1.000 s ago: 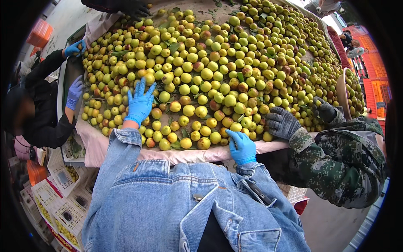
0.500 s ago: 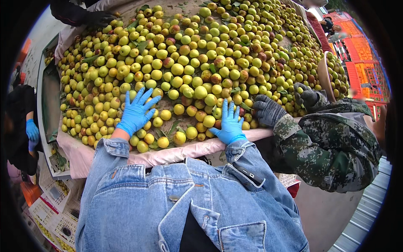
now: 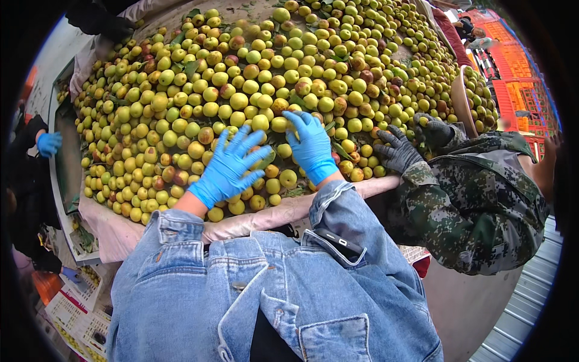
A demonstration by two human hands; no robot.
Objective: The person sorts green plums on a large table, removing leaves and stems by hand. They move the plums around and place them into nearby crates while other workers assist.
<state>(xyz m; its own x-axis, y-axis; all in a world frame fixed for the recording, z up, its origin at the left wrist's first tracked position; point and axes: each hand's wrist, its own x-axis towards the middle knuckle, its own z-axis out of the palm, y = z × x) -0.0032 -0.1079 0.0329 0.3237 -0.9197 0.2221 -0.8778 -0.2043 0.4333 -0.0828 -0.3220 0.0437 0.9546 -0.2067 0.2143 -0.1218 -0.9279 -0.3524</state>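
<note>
Yellow-green jujubes (image 3: 181, 99), some with red-brown patches, cover the table in front of me. My left hand (image 3: 232, 166), in a blue glove, lies over the jujubes near the front edge, its fingers spread. Just right of it, my right hand (image 3: 312, 148), also blue-gloved, reaches a little farther in. Its fingers bend down against the jujubes and its thumb stands apart, next to a round jujube (image 3: 278, 124). I see nothing gripped in either hand, though the right palm is hidden. A few leaves lie among the fruit.
A pink cloth (image 3: 265, 223) covers the table's front edge. At right a person in camouflage sleeves (image 3: 464, 211) works with grey gloves (image 3: 398, 151) beside a basin rim (image 3: 463, 102). Other people stand at the left and far left. Orange crates (image 3: 512, 66) are stacked back right.
My left hand has moved right, and my right hand has moved left and farther in, so they are closer together. The left-hand person's gloved hand has risen toward the table.
</note>
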